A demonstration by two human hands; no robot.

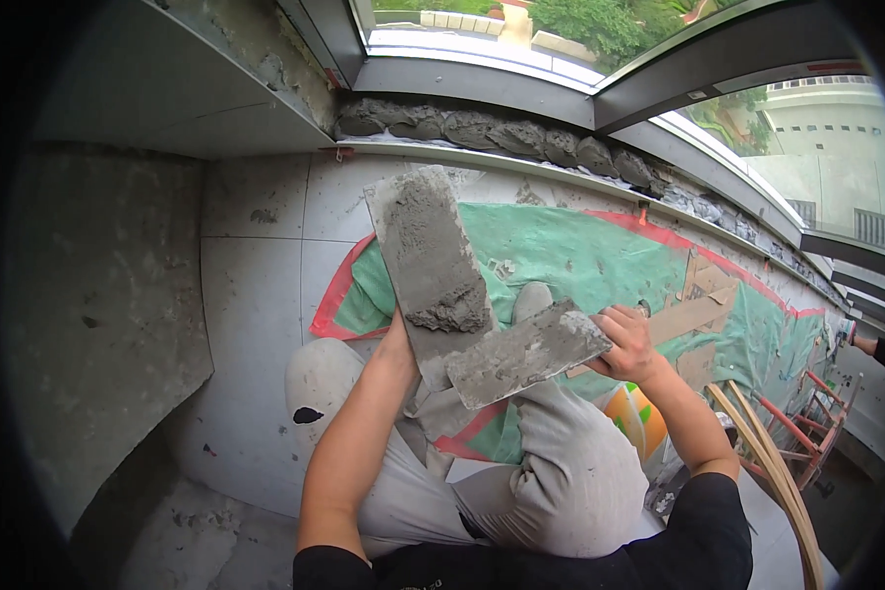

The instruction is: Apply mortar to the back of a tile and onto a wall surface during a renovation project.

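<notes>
Person crouched on a tiled floor (256,324) below a window frame (482,84). Left hand (400,342) mostly hidden under a long flat board (433,261), apparently gripping it from beneath; the fingers cannot be made out. Board tilts up toward the wall, smeared grey, with a lump of wet mortar (450,313) near its lower end. Right hand (627,344) is closed around the handle of a rectangular trowel (526,354); the blade is coated in mortar, and its left end overlaps the board's lower edge just below the lump. Fresh mortar clumps (501,133) are packed along the joint under the window frame. Green sheeting (580,261) with red edging covers the floor beyond the knees. Grey trousers (560,462), black sleeves.
</notes>
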